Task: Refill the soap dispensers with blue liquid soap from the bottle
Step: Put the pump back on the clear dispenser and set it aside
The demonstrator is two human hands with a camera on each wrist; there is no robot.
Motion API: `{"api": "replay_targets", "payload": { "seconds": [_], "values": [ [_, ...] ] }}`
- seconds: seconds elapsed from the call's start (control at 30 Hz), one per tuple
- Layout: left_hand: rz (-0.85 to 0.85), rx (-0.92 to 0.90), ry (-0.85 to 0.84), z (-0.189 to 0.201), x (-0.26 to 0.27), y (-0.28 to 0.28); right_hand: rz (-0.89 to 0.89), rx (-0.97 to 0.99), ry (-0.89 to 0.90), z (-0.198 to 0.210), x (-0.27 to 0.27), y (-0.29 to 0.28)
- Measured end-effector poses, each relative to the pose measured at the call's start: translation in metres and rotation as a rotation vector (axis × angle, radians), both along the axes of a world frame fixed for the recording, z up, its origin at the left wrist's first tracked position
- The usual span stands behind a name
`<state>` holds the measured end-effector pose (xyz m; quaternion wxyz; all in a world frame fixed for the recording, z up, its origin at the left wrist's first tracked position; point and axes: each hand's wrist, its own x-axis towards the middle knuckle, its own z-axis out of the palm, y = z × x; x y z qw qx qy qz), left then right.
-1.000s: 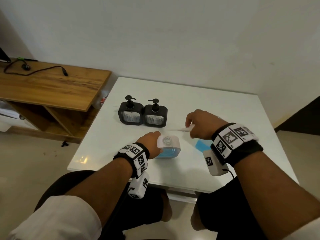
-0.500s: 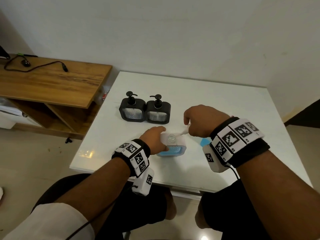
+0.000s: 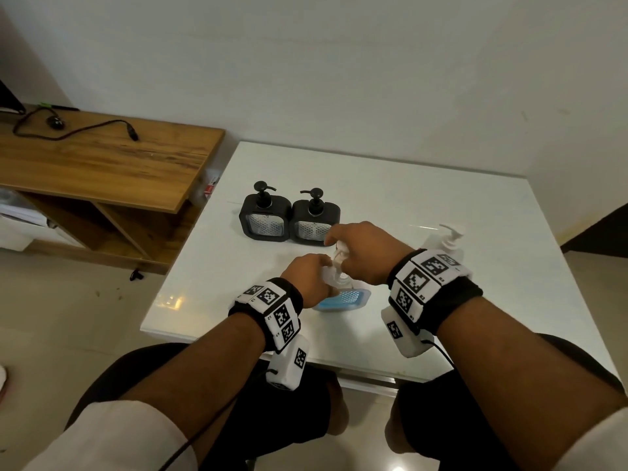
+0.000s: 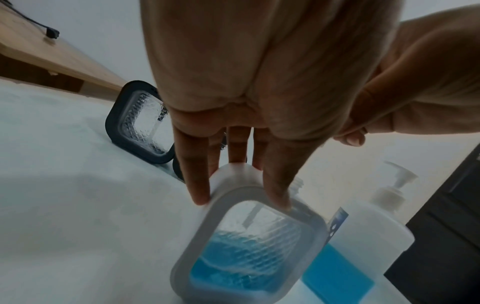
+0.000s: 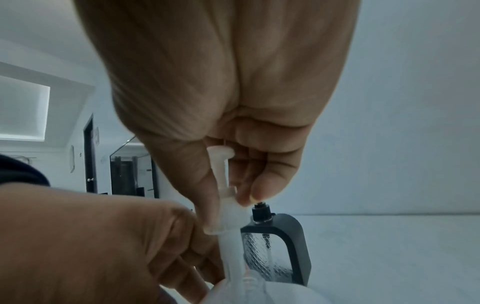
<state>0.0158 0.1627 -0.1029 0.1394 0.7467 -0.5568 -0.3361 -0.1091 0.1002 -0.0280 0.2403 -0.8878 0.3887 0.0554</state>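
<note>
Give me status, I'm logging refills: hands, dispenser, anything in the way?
Left hand grips white dispenser, part-filled blue. Right hand pinches pump at its neck. Two black dispensers behind, bottle right; nothing in the way.

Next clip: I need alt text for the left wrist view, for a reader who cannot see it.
The left hand grips the top of a white square soap dispenser, about half full of blue liquid, on a white table. To its right stands a white pump bottle holding blue soap; behind, a black-framed dispenser looks empty.
</note>
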Motion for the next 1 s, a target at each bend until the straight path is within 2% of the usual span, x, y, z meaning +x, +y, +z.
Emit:
{"api": "replay_targets", "payload": {
  "seconds": [0.23, 0.57, 0.87, 1.0],
  "values": [
    [-0.019, -0.016, 0.017, -0.001, 0.004, 0.001, 0.020, -0.011, -0.007, -0.004, -0.003, -0.005],
    [-0.068, -0.040, 0.021, -0.001, 0.006, 0.001, 0.094, 0.033, 0.101, -0.016, -0.003, 0.003],
    [-0.072, -0.057, 0.030, -0.006, 0.008, 0.000, 0.018, 0.024, 0.032, -0.031, -0.011, 0.002],
    [-0.055, -0.068, 0.052, -0.008, 0.008, 0.000, -0.053, -0.051, 0.083, -0.037, -0.011, 0.003]
  ]
}}
